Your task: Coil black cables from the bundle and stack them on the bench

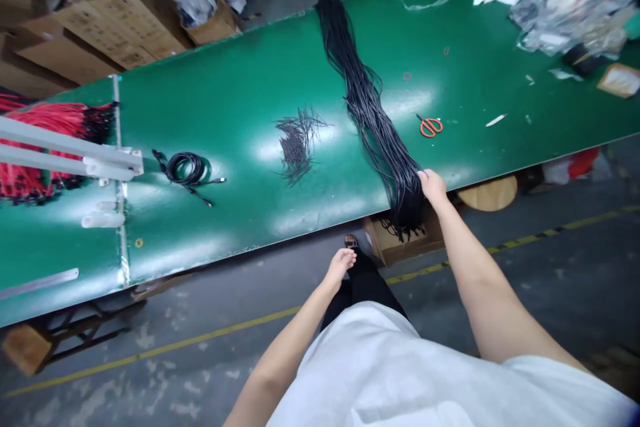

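Observation:
A long bundle of black cables (370, 113) lies across the green table (240, 93), its near end hanging over the front edge. My right hand (432, 187) rests on that near end, fingers curled against the cables. My left hand (341, 263) hangs below the table edge, loosely curled, holding nothing that I can see. A small pile of short black pieces (297, 140) lies left of the bundle. A coiled black cable (186, 168) sits further left.
Orange-handled scissors (430, 125) lie right of the bundle. Red cables (45, 140) and a white metal bracket (90, 159) are at the far left. Cardboard boxes (115, 20) stand behind the table. Plastic bags and clutter (575, 13) fill the far right. A cardboard box (400, 243) sits under the table.

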Action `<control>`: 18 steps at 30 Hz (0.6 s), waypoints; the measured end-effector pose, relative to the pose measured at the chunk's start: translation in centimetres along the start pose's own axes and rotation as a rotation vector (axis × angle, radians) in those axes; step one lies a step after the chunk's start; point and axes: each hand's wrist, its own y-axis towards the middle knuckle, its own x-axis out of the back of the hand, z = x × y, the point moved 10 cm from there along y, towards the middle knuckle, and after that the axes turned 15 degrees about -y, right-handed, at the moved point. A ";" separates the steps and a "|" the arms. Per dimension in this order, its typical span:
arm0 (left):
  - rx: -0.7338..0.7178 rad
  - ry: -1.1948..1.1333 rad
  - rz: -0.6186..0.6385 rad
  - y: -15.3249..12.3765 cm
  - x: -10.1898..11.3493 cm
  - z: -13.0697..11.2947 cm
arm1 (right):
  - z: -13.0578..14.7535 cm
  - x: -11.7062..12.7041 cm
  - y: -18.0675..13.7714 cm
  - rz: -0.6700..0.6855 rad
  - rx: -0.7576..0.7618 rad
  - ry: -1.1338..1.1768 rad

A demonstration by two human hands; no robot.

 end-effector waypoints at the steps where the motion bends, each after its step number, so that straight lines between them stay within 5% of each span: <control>1: 0.005 0.003 -0.009 -0.7 0.9 0.8 | 0.3 0.2 -0.2 0.006 0.030 -0.006; 7: -0.015 0.024 -0.037 -4.1 4.3 3.8 | 2.3 3.6 -2.4 0.005 0.042 0.077; 12: -0.121 0.103 0.065 -6.5 3.4 3.4 | 4.0 4.8 -9.0 0.148 0.038 0.371; 15: -0.302 0.230 0.209 -8.6 0.1 1.6 | 4.5 4.3 -18.8 0.274 0.048 0.528; 18: -0.592 0.544 0.518 -12.2 -7.3 0.0 | 5.5 5.8 -29.3 0.529 0.123 0.772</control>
